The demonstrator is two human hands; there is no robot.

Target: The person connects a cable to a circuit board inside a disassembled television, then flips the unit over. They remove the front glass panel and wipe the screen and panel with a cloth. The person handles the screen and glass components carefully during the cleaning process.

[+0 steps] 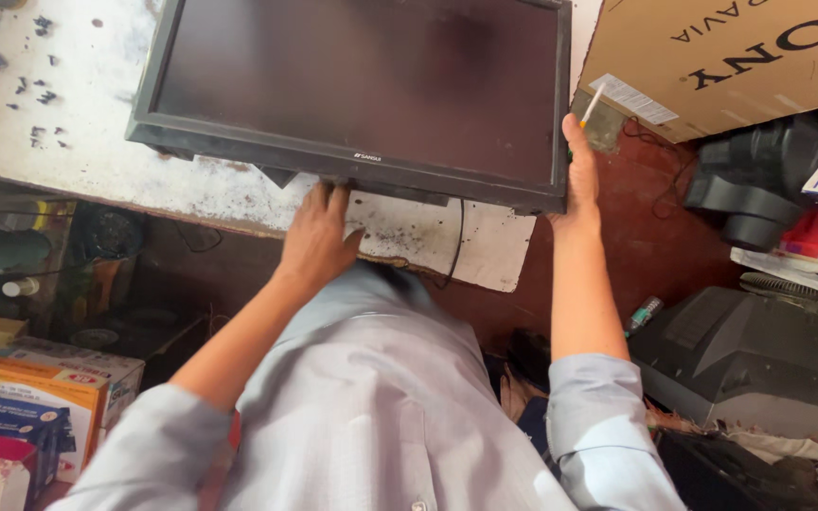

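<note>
dark flat screen (362, 80) centre | brown carton (731, 57) right | coloured boxes (40, 397) left

Both arms reach up toward 12 o'clock, sleeves rolled to the elbows. The left hand (317, 237) lies palm-down, fingers tucked forward; the right hand (581, 175) grips upright, thumb side inward.

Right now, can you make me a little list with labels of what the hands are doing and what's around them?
Left hand: pressed under the bottom edge of the flat black screen
Right hand: gripping the screen's right edge, with a thin white and orange stick in its fingers
Screen: dark, lying on a worn white table
On the table: small dark bits scattered at the left
Right side: brown cardboard box, old grey television
Left side: colourful boxes
</note>
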